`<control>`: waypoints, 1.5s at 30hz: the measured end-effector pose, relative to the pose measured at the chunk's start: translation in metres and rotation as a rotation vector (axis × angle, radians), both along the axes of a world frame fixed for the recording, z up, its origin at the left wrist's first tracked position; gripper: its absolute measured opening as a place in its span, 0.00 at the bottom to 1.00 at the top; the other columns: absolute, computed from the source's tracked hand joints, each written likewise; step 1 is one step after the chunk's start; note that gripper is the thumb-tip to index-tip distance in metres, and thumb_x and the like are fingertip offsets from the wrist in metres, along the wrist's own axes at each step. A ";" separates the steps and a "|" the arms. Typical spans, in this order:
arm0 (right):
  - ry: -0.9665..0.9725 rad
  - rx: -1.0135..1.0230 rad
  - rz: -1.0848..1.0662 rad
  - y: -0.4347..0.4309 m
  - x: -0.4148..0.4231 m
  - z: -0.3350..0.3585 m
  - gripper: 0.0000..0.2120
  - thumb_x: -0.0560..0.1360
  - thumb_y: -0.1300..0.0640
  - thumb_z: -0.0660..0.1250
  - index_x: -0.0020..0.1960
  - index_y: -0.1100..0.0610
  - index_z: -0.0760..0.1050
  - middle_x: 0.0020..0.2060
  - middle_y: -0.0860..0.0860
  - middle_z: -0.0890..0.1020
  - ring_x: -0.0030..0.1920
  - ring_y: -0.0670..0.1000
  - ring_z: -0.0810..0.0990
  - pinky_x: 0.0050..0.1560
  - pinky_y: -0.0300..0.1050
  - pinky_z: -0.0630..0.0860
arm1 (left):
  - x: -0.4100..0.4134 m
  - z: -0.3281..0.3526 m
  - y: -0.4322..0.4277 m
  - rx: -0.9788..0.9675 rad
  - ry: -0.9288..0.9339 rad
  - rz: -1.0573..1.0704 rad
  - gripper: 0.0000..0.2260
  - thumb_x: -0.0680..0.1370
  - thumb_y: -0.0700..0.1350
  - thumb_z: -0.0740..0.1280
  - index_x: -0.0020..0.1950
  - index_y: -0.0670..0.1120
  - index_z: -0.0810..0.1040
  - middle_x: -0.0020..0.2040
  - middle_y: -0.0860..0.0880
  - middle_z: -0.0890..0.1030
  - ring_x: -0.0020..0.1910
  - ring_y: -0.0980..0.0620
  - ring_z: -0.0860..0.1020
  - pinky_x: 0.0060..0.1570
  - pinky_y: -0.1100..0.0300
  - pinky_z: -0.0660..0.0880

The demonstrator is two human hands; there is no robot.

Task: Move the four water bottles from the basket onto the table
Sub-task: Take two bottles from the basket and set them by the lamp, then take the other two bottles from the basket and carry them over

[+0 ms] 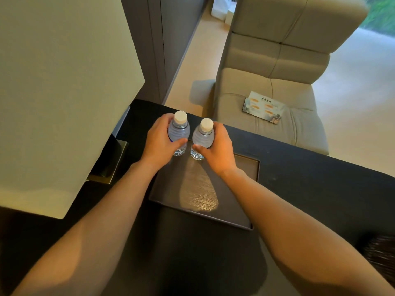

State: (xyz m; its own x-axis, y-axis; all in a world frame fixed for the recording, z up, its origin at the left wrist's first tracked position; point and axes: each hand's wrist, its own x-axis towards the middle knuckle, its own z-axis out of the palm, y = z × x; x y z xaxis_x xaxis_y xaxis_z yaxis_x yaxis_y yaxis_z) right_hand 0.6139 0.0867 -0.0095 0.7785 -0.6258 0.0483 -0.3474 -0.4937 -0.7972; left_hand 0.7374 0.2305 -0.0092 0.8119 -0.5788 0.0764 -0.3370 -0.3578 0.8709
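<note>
- left hand (pixel 159 142) wrapped round left bottle (pixel 179 133), upright at far edge of the tray (pixel 205 212)
- right hand (pixel 215 146) gripping right bottle (pixel 202 138) — just beside the first
- beige chair (pixel 277 82) beyond tray

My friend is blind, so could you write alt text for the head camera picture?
Two bare hands, left hand and right hand, each hold an upright water bottle at the far edge of a dark tray on a black table.

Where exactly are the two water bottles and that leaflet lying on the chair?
Left bottle (pixel 179 130), head view: on its ribbed clear shoulder, below the white cap.
Right bottle (pixel 203 136), head view: on its ribbed shoulder, below the cap.
Leaflet (pixel 264 107), head view: middle of its printed face.
</note>
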 end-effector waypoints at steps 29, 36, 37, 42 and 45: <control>0.169 -0.030 -0.018 0.000 -0.073 0.002 0.42 0.73 0.44 0.77 0.79 0.54 0.60 0.75 0.55 0.70 0.72 0.54 0.72 0.65 0.47 0.71 | -0.054 -0.018 0.036 0.301 0.126 0.165 0.36 0.74 0.50 0.76 0.79 0.46 0.65 0.74 0.43 0.74 0.71 0.46 0.73 0.61 0.57 0.69; 0.391 -0.164 -0.028 0.007 -0.208 0.012 0.30 0.79 0.44 0.69 0.75 0.56 0.67 0.70 0.57 0.75 0.66 0.58 0.77 0.61 0.55 0.77 | -0.184 -0.014 0.041 0.592 0.084 -0.013 0.25 0.78 0.50 0.70 0.73 0.44 0.74 0.67 0.42 0.79 0.65 0.43 0.77 0.62 0.49 0.75; 0.420 -0.180 -0.030 0.007 -0.230 0.015 0.28 0.79 0.45 0.68 0.74 0.57 0.69 0.68 0.57 0.76 0.64 0.58 0.78 0.60 0.56 0.78 | -0.205 -0.011 0.039 0.607 0.073 -0.044 0.24 0.78 0.50 0.70 0.72 0.44 0.75 0.67 0.42 0.79 0.64 0.43 0.78 0.62 0.49 0.75; 0.497 -0.200 -0.093 -0.001 -0.351 0.035 0.24 0.80 0.46 0.67 0.73 0.54 0.72 0.67 0.55 0.78 0.63 0.55 0.79 0.57 0.51 0.77 | -0.322 0.007 0.021 0.652 0.013 -0.149 0.23 0.79 0.51 0.68 0.72 0.46 0.75 0.65 0.46 0.79 0.61 0.46 0.79 0.56 0.52 0.76; 0.489 -0.233 -0.146 -0.006 -0.429 0.048 0.22 0.80 0.47 0.67 0.71 0.54 0.74 0.64 0.54 0.79 0.60 0.54 0.80 0.57 0.50 0.78 | -0.396 0.019 0.009 0.657 -0.030 -0.236 0.23 0.79 0.52 0.68 0.73 0.47 0.74 0.66 0.47 0.78 0.59 0.49 0.79 0.50 0.58 0.73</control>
